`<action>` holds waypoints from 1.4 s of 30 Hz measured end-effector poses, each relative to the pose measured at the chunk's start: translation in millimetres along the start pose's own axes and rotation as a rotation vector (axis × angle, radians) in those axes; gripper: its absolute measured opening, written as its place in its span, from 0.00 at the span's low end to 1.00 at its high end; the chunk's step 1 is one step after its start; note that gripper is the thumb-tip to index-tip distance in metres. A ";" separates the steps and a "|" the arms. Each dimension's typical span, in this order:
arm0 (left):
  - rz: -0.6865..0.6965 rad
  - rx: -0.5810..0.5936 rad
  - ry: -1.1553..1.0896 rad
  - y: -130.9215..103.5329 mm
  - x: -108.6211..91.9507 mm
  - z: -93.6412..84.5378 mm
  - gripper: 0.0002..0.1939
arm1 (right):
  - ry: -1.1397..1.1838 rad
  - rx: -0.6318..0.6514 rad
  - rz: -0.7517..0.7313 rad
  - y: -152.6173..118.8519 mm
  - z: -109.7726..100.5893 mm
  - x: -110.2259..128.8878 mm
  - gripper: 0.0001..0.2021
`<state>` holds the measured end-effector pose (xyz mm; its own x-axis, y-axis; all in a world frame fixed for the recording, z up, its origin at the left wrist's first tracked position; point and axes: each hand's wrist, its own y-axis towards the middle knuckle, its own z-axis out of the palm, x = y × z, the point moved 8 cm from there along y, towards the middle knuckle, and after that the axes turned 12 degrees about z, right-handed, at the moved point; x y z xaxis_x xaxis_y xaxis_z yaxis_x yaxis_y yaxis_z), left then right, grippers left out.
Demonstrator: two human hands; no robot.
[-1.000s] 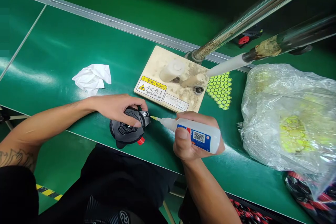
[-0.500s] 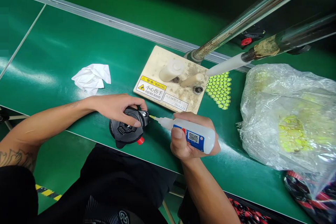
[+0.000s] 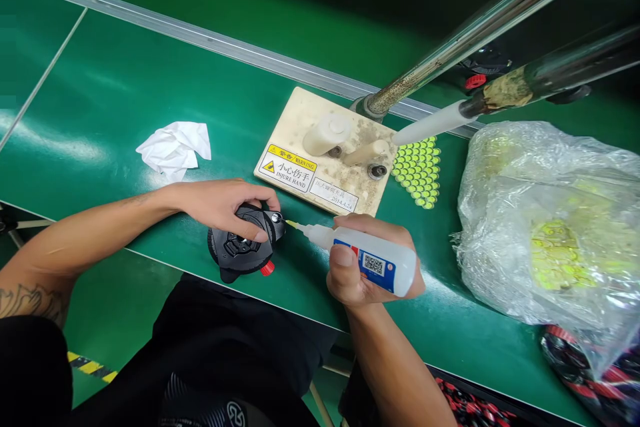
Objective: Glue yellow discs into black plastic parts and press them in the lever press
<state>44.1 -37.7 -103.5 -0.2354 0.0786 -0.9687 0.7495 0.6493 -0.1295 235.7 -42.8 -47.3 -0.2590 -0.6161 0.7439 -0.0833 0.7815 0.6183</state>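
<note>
My left hand (image 3: 230,208) is closed on a round black plastic part (image 3: 235,255), with the thumb across its face and the fingers over its far side. The part rests on the green table and has a small red knob (image 3: 267,268) at its near right edge. A shiny metal piece (image 3: 276,217) sits in its right corner. My right hand (image 3: 353,280) grips a white squeeze bottle (image 3: 374,260) with a blue label, held nearly level. The bottle's thin yellowish nozzle tip (image 3: 291,223) points left, close beside the metal piece; whether they touch I cannot tell.
A beige fixture base (image 3: 300,127) with warning labels and white posts stands beyond my hands. Metal poles (image 3: 440,40) slant over it. Several yellow-green caps (image 3: 417,170) lie to its right, near a clear plastic bag (image 3: 500,227). Crumpled white tissue (image 3: 175,149) lies left.
My right hand and the bottle have shifted slightly to the right, drawing the nozzle a little away from the black part. My left hand and the part stay put.
</note>
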 end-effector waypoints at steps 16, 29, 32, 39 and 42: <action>0.006 -0.008 -0.020 -0.2 0.9 -0.2 0.18 | -0.030 -0.011 -0.099 7.1 3.6 7.3 0.06; -0.013 0.013 0.011 -0.1 0.0 0.2 0.20 | -0.054 -0.020 -0.152 7.1 1.7 13.8 0.07; -0.012 0.012 0.024 -0.3 0.4 0.2 0.20 | -0.070 0.006 -0.180 6.3 3.6 16.3 0.06; -0.023 0.011 0.031 -0.8 1.1 0.0 0.20 | -0.099 0.120 -0.140 4.5 6.1 19.1 0.08; -0.026 0.007 0.042 -1.1 -0.5 -0.7 0.19 | -0.062 0.031 -0.160 5.7 -0.2 20.9 0.08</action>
<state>43.0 -37.9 -102.7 -0.2808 0.0931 -0.9552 0.7470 0.6461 -0.1566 230.1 -51.2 -28.2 -0.2989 -0.7267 0.6186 -0.1578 0.6769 0.7189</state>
